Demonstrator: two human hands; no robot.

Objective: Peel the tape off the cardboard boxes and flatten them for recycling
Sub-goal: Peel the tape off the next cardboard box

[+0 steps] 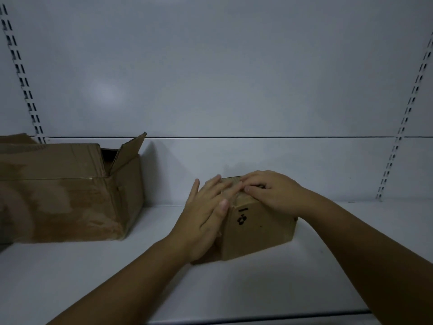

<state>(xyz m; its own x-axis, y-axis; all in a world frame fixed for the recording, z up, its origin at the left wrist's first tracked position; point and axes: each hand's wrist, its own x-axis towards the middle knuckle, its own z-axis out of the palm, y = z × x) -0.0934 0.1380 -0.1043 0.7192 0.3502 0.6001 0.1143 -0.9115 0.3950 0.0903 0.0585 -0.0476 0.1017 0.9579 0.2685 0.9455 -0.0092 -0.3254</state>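
Observation:
A small closed cardboard box [255, 233] with black markings on its front sits on the white shelf [117, 266], right of centre. My left hand [206, 212] lies flat against the box's left side, fingers straight and pointing up over its top edge. My right hand [271, 191] rests on the box's top with fingers bent, fingertips pressed at the top seam; any tape there is too dim to make out.
A large worn cardboard box [70, 195] with its flaps open stands at the left of the shelf. The white back panel [210, 78] rises behind, with slotted uprights [398, 137] at both sides. The shelf's front edge runs along the bottom of the view.

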